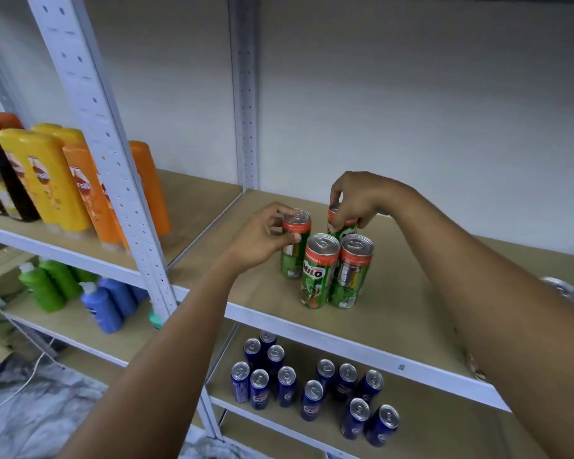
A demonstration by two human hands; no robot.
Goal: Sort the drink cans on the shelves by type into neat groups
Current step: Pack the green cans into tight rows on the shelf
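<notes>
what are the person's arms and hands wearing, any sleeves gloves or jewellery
Nothing is worn as far as the view shows. The left hand and right hand are bare, with no gloves, rings or watch visible, and both forearms are uncovered to the frame edge, with no sleeves in sight.

A stockroom or shop storeroom: white slotted metal shelving (90, 104) with board shelves carries grouped goods, namely shampoo bottles (52, 180), detergent bottles (101, 308), green Milo cans (320, 271) and blue cans (312, 385).
</notes>
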